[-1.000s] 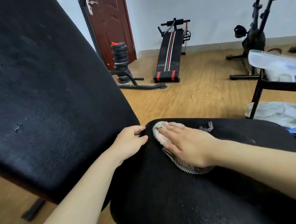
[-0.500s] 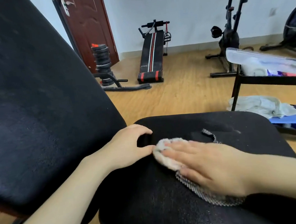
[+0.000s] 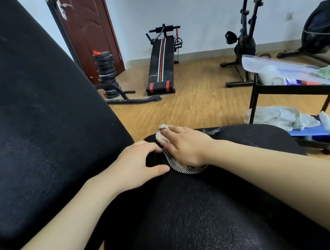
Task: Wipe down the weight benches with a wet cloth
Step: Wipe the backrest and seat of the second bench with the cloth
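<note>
Head view: flat right hand [image 3: 186, 149] presses cloth [image 3: 185, 169] at seat pad's [image 3: 189, 223] far edge; left hand [image 3: 136, 166] grips that edge.

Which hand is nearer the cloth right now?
Right. The right hand lies flat on the cloth, pressing it onto the seat pad. The left hand grips the seat pad's edge just beside the cloth.

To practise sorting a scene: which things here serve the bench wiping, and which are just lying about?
In use: cloth, seat, backrest, right hand pressing the cloth, left hand holding the seat.
Idle: weight plates, bike, cart, door.
</note>
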